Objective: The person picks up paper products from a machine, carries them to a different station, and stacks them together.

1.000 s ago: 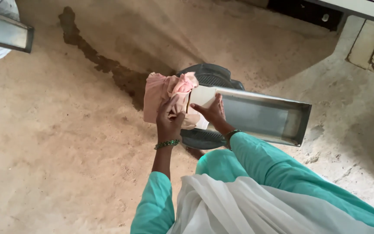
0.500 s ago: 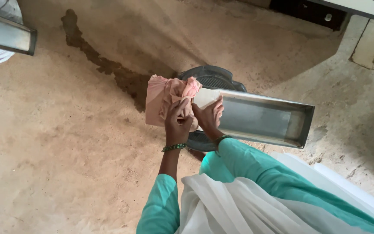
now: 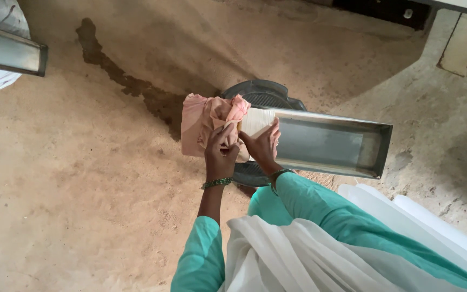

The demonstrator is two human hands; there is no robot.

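two hands meet at the near end of a long metal tray, which hangs in the air over the dusty concrete floor. the left hand is closed on a bunched pink cloth that is wrapped over that end of the tray, fingers pinching a fold of it. the right hand curls around the tray's rim just beside the cloth, with what looks like a pale sheet or lining under its fingertips; the view is too small there to say what that is. directly beneath the hands sits a dark round pan or lid on the floor, partly hidden by the cloth and tray.

the main risk is leverage: both grips sit at one end, and the far end of the tray juts out well away with nothing under it. if the right hand loosens, that end would likely dip and the tray could swing down onto the dark pan or the floor. the cloth is loosely bunched, so it could slip off the rim and drop into the dust or onto the dark stain running across the floor. bare fingers against a thin metal edge could also be nicked if the tray twists.
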